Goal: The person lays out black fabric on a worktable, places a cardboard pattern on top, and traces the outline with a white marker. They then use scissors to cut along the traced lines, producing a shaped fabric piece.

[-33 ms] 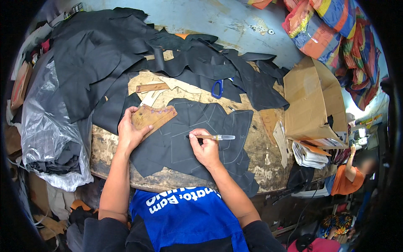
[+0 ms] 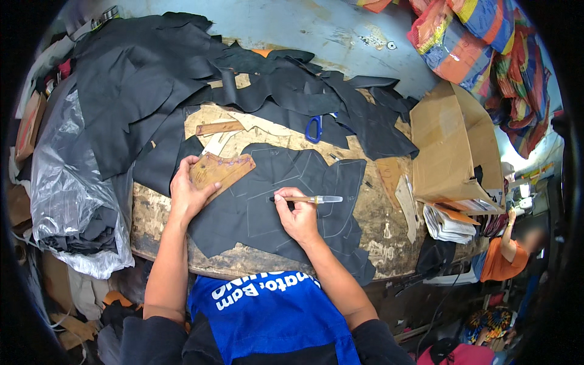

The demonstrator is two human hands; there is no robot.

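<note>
My left hand grips a brown cardboard pattern piece by its left end, with the thumb on top. The pattern piece lies over the left part of a black leather sheet marked with thin pale outlines. Closed around a pen, my right hand is just above the middle of that sheet. The pen lies nearly level, its clear capped end pointing right and its dark tip left. Whether the tip touches the leather I cannot tell. Blue-handled scissors rest beyond the sheet, partly under leather.
More black leather is heaped at the far left, beside a clear plastic bag of dark scraps. Pale pattern pieces lie right, near a cardboard box and a folded stack. A person in orange is at far right.
</note>
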